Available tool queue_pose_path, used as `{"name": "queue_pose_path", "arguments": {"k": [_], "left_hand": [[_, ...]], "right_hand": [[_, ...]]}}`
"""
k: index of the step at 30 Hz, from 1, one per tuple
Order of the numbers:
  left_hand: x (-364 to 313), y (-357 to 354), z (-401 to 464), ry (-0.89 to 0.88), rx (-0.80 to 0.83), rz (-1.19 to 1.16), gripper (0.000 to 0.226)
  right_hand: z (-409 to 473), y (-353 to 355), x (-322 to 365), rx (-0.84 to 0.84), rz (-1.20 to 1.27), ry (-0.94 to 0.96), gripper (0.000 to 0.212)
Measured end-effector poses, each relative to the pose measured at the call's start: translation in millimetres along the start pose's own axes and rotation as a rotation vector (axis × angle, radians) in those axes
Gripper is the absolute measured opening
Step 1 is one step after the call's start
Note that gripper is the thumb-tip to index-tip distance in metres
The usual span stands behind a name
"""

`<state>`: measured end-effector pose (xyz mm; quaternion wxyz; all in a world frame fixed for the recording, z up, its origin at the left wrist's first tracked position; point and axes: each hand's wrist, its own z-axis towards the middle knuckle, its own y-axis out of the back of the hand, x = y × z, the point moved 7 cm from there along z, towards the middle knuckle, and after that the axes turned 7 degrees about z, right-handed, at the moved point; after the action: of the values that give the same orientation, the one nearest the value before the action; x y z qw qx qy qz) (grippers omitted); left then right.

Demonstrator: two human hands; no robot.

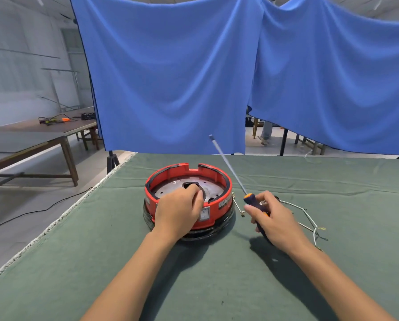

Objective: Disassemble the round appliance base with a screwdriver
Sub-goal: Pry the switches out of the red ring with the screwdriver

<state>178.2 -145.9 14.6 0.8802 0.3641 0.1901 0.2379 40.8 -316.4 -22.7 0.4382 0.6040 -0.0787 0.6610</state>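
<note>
A round red appliance base (219,179) with a black lower band stands in the middle of the green table; a perforated metal plate (213,187) lies inside it. My left hand (178,210) reaches over the near rim, its fingers curled into the plate's dark central opening. What they hold is hidden. To the right of the base my right hand (271,217) grips the screwdriver (228,164) by its dark blue and orange handle. The long shaft points up and away to the left, its tip in the air above the base's far right.
Thin white wires (309,218) with ring terminals trail on the green cloth (217,274) right of my right hand. The table's left edge runs diagonally. Blue curtains (170,77) hang behind. A wooden table (31,135) with tools stands far left.
</note>
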Motion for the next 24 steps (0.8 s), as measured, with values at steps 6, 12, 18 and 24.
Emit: {"name": "queue_pose_path", "arguments": {"k": [6, 12, 18, 24], "left_hand": [[14, 2, 0, 0.273, -0.052, -0.378, 0.029], [14, 12, -3, 0.345, -0.173, -0.451, 0.035], [-17, 6, -3, -0.012, -0.088, 0.084, 0.032], [-12, 1, 0, 0.058, -0.009, 0.148, 0.028]], "right_hand": [[0, 8, 23, 0.02, -0.238, 0.253, 0.021], [-9, 40, 29, -0.081, -0.532, 0.291, 0.018], [-16, 39, 35, 0.001, -0.66, 0.224, 0.021], [-5, 69, 44, 0.208, -0.244, -0.147, 0.05]]}}
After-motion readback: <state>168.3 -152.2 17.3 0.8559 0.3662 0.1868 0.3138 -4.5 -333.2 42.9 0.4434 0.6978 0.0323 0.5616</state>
